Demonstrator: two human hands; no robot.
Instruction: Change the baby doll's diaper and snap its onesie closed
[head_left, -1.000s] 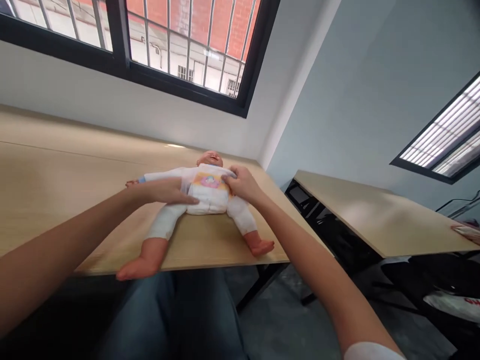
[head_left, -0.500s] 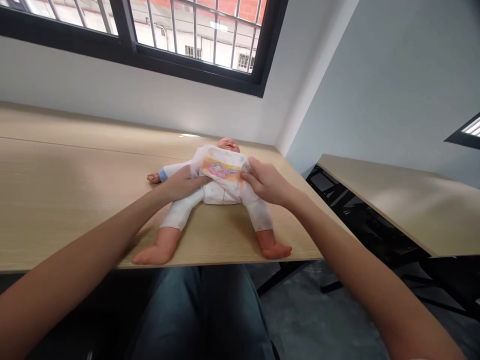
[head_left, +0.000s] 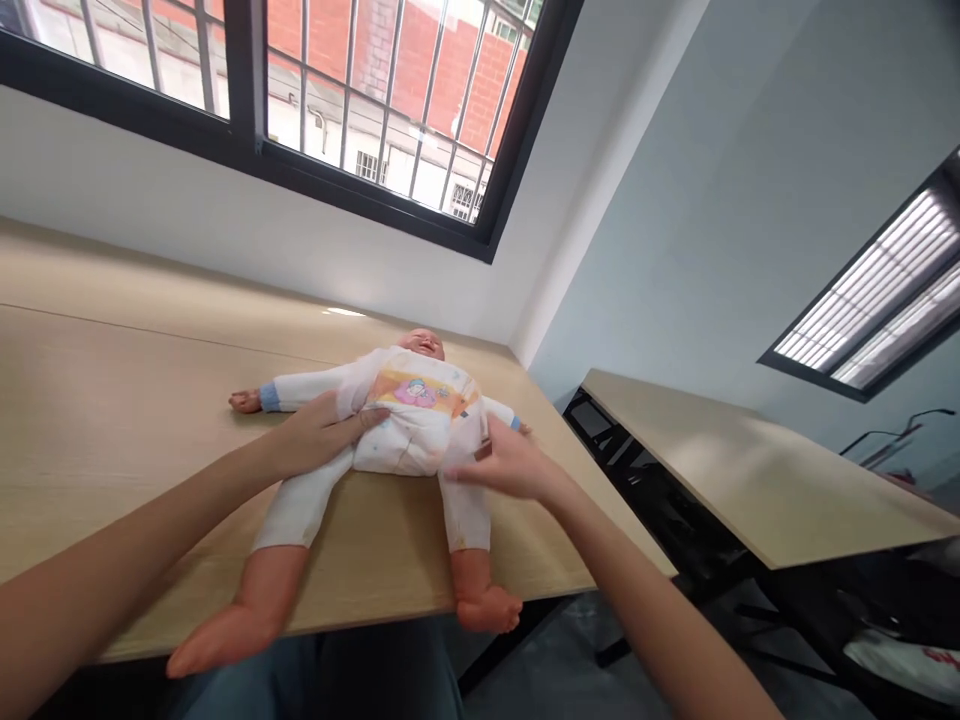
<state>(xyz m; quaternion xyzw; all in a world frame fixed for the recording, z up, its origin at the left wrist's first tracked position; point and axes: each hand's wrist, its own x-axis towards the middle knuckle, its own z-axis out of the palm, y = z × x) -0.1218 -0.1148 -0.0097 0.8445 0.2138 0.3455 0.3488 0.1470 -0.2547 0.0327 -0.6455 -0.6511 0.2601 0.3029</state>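
Observation:
A baby doll lies on its back on the table, in a white suit with blue cuffs, its bare feet toward me. Around its hips sits a white diaper, with an orange and pink cartoon band across the front. My left hand grips the diaper's left side, thumb lying over the front; its other fingers are partly hidden. My right hand is beside the diaper's right side, over the doll's leg, thumb and fingers apart and nothing seen between them.
The light wood table ends at a front edge under the doll's feet. A second table stands across a gap to the right. Behind the doll are a wall and a barred window. A white bag is low at the right.
My right hand has let go of the diaper's upper right side and moved down with its fingers spread. My left hand stays at the diaper. The camera view has shifted right and up.

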